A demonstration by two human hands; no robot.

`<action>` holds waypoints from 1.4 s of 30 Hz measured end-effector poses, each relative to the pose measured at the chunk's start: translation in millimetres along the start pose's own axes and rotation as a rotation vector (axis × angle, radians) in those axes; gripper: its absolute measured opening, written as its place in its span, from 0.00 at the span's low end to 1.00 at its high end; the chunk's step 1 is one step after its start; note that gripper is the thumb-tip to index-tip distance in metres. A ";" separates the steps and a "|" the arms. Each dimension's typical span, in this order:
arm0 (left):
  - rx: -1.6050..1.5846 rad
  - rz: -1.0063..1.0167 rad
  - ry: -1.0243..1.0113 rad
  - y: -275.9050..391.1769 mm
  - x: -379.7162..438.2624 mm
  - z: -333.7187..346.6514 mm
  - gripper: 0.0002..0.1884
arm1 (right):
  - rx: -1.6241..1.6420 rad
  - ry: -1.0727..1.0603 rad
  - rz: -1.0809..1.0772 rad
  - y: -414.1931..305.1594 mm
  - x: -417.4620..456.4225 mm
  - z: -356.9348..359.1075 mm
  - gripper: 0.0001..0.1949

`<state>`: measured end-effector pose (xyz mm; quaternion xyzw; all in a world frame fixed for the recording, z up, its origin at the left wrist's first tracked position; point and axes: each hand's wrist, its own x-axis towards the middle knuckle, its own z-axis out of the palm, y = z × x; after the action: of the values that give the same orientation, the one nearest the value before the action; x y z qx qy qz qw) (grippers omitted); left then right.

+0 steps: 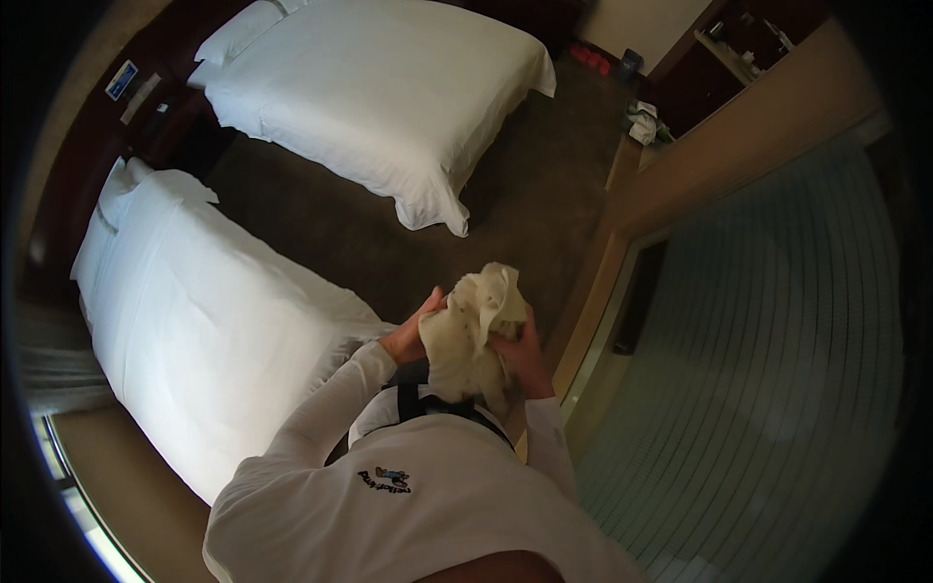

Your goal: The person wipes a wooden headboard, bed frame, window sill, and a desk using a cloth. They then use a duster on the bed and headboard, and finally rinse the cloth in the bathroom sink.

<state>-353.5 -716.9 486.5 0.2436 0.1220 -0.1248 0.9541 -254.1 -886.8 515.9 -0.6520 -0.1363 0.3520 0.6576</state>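
Observation:
In front of my waist I hold a crumpled cream-coloured cloth [466, 342] up off the floor. My left hand [410, 337] grips its left side, with the thumb up along the edge and the other fingers partly hidden behind the fabric. On the opposite side my right hand [522, 353] has its fingers in the folds. The top of the cloth is bunched, and its lower part hangs loose towards my waist.
A bed with white covers [233, 313] stands close on my left; a second white bed [393, 95] is farther ahead. Dark carpet [321, 211] lies between them. A glass panel with a striped blind [743, 364] runs along my right. A white bundle [643, 124] sits on the floor near the shelf unit [729, 58].

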 end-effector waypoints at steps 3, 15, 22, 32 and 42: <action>0.346 -0.016 0.095 29.4 51.9 1.1 0.27 | -0.328 0.025 -0.109 52.3 49.2 -28.9 0.31; 0.708 0.335 0.445 75.1 172.2 4.0 0.21 | 0.604 -0.093 0.206 14.3 151.5 -52.6 0.30; 1.186 0.667 0.874 76.5 257.3 24.2 0.22 | 0.915 -0.399 0.380 -16.8 245.9 -123.2 0.35; 1.293 0.280 0.914 44.0 405.3 102.1 0.39 | 0.600 -0.467 0.801 -8.7 377.6 -279.6 0.24; 0.319 0.282 1.055 78.0 405.1 61.4 0.22 | 0.281 -0.424 0.790 -17.6 498.6 -306.3 0.24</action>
<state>60.7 -753.4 453.8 0.4278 0.5278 0.1254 0.7229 303.0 -798.8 358.6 -0.4721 0.0402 0.7159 0.5128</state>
